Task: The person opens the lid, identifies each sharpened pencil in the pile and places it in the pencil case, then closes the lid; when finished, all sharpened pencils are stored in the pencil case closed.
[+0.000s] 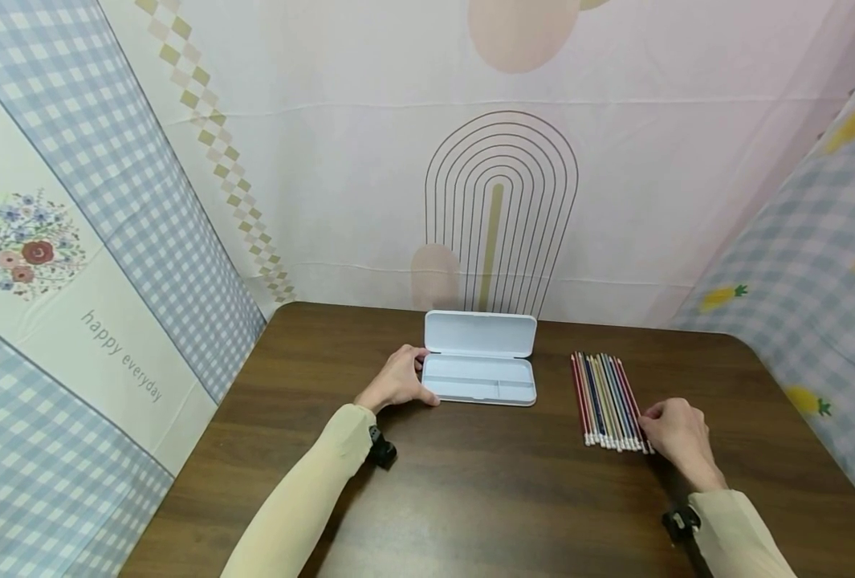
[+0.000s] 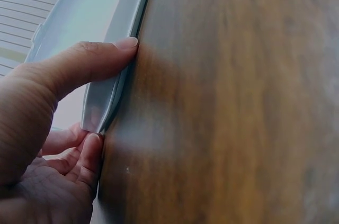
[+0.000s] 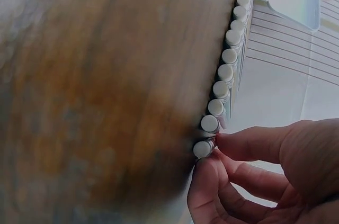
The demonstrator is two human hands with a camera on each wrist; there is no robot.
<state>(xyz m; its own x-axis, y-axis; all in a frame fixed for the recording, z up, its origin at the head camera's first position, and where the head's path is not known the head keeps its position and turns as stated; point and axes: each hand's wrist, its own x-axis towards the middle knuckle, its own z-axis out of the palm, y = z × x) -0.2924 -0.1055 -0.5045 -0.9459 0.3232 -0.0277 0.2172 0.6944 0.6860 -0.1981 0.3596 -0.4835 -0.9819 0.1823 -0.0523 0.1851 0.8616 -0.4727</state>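
Note:
A white pencil case point(image 1: 470, 399) lies on the table with its lid point(image 1: 481, 334) raised at the back; its tray has a divider and holds nothing. My left hand point(image 1: 401, 379) grips the case's left end. In the left wrist view the thumb point(image 2: 100, 62) lies along the front edge, while the other fingers curl round the end. Right of the case, several pencils point(image 1: 604, 401) with white eraser ends lie side by side, erasers toward me. At the row's right end, my right hand point(image 1: 678, 433) pinches the outermost pencil point(image 3: 202, 149) near its eraser, between thumb and fingers.
The brown wooden table point(image 1: 485, 498) has rounded back corners. Behind it hangs a pale patterned cloth point(image 1: 355, 185), with blue checked cloth point(image 1: 160, 160) on the left and another point(image 1: 832, 265) on the right. Black wrist cameras sit on both wrists.

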